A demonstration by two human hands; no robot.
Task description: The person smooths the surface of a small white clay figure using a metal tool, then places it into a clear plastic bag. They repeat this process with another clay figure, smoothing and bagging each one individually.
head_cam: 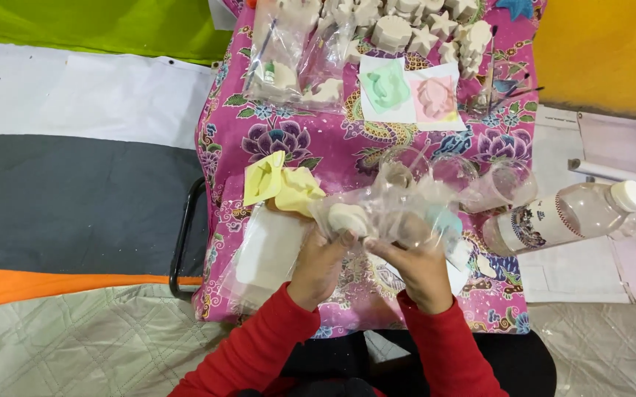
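Note:
Both my hands, in red sleeves, hold a clear plastic bag over a small table draped in pink flowered cloth. My left hand grips the bag's left side, where a white plaster figure sits inside. My right hand pinches the bag's right side near a pale blue piece. Yellow rubber moulds lie just left of the bag.
Bagged plaster figures and several loose white figures fill the table's far end, beside a green mould and a pink mould. A clear plastic bottle lies at right. Clear cups stand near it.

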